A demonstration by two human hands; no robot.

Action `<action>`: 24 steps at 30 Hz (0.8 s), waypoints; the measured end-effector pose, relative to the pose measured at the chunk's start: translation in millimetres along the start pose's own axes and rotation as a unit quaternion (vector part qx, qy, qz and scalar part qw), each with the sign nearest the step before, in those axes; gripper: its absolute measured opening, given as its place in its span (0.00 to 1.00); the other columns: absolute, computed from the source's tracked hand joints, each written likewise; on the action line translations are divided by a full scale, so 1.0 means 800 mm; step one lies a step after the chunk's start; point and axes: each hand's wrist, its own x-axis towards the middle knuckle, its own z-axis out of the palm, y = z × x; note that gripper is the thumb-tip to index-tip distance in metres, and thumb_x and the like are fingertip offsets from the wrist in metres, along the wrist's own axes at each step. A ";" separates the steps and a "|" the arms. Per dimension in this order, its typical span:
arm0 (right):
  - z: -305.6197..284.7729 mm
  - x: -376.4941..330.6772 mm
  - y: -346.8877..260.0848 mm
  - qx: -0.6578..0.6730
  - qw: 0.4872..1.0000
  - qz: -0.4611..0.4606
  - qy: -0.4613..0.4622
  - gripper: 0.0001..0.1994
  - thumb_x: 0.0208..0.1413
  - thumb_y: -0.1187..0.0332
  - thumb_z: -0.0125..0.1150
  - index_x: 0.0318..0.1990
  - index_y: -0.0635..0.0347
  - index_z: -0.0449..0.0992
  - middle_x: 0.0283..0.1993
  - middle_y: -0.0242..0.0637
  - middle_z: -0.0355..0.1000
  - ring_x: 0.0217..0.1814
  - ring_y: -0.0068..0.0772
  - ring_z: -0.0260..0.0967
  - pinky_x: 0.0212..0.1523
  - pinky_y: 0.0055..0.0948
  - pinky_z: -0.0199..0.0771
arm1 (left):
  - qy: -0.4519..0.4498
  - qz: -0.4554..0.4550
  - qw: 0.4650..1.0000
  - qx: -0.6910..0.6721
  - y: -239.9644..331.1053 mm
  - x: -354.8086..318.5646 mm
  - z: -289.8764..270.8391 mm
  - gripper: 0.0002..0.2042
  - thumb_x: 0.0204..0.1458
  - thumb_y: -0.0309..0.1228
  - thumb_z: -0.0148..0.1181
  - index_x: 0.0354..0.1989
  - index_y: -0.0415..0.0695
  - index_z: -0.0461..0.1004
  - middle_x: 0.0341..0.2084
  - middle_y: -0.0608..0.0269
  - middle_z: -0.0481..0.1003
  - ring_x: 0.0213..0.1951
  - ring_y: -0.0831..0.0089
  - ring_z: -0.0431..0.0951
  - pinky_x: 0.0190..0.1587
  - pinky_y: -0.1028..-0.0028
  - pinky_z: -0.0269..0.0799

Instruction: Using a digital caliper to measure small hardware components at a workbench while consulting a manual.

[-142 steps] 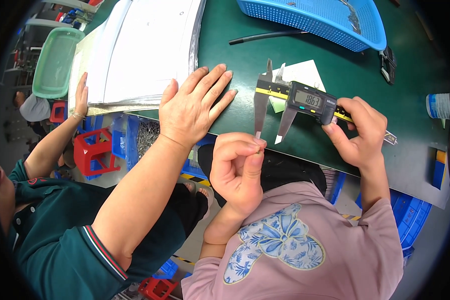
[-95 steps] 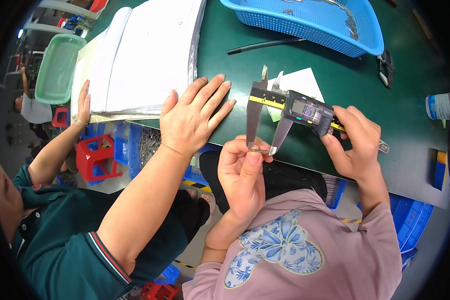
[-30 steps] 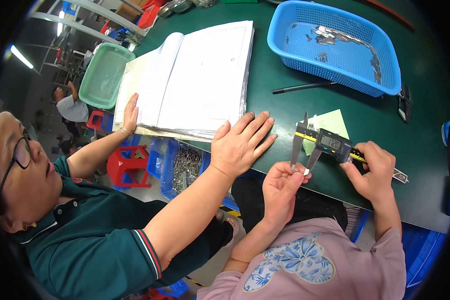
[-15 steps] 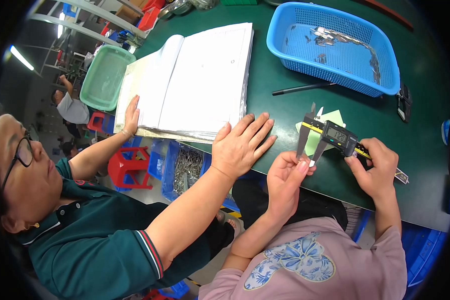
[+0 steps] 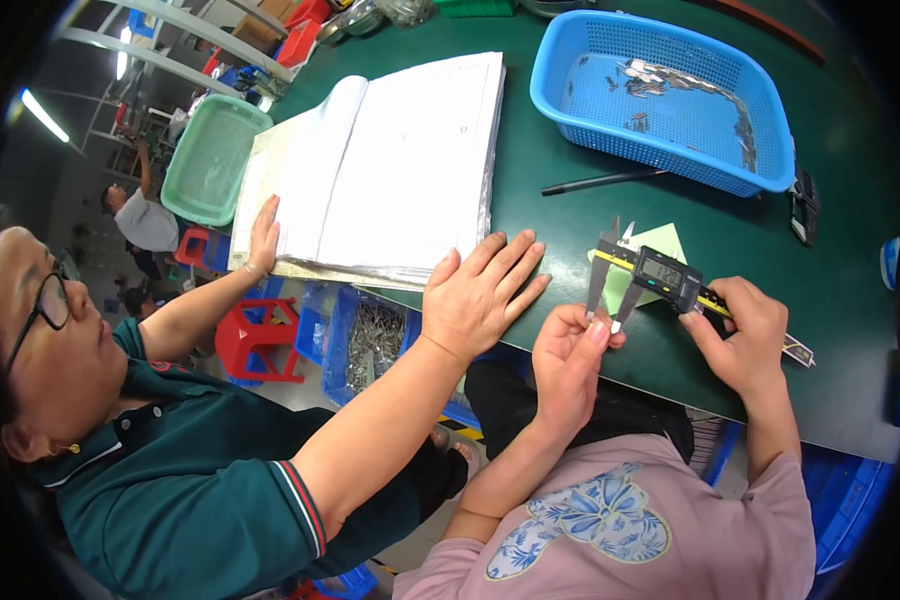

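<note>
A digital caliper (image 5: 682,289) with a dark body and small display slants over the table's near edge, its measuring jaws pointing toward me. My right hand (image 5: 742,328) grips its beam, with the thumb by the slider. At the jaw tips, my left hand (image 5: 568,362) is closed in a pinch; whatever lies between the fingertips is too small and hidden to name. Behind the caliper, a pale green paper slip (image 5: 662,240) rests on the table.
Beside me on the left, a co-worker's hand (image 5: 470,298) lies flat by an open binder of sheets (image 5: 400,165). Beyond are a blue basket (image 5: 660,150) holding small metal pieces, a black pen (image 5: 600,183) and another caliper (image 5: 804,208). A green basin (image 5: 210,165) stands far left.
The caliper and both my hands have shifted slightly left. My grip looks the same, and the co-worker's hands stay by the binder.
</note>
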 end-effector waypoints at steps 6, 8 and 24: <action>0.000 0.000 0.001 0.005 1.000 0.006 -0.009 0.16 0.38 0.61 0.73 0.27 0.62 0.74 0.19 0.34 0.66 0.14 0.30 0.59 0.17 0.29 0.56 | 0.002 0.009 1.000 0.008 -0.003 -0.001 0.000 0.07 0.58 0.27 0.55 0.40 0.40 0.66 0.36 0.58 0.72 0.38 0.71 0.74 0.46 0.69 0.70; -0.001 0.000 0.001 0.008 1.000 0.011 -0.019 0.16 0.38 0.61 0.73 0.27 0.62 0.74 0.19 0.34 0.67 0.14 0.30 0.59 0.17 0.29 0.56 | -0.005 0.012 1.000 0.007 -0.003 -0.001 -0.001 0.07 0.58 0.27 0.55 0.40 0.40 0.66 0.36 0.58 0.72 0.38 0.71 0.74 0.46 0.69 0.70; 0.003 -0.001 0.006 0.007 0.998 0.028 -0.049 0.16 0.40 0.60 0.72 0.27 0.62 0.74 0.19 0.34 0.67 0.14 0.29 0.59 0.17 0.29 0.56 | -0.006 0.005 1.000 -0.004 -0.003 0.001 0.000 0.06 0.59 0.22 0.54 0.41 0.39 0.64 0.35 0.60 0.71 0.37 0.76 0.74 0.45 0.74 0.71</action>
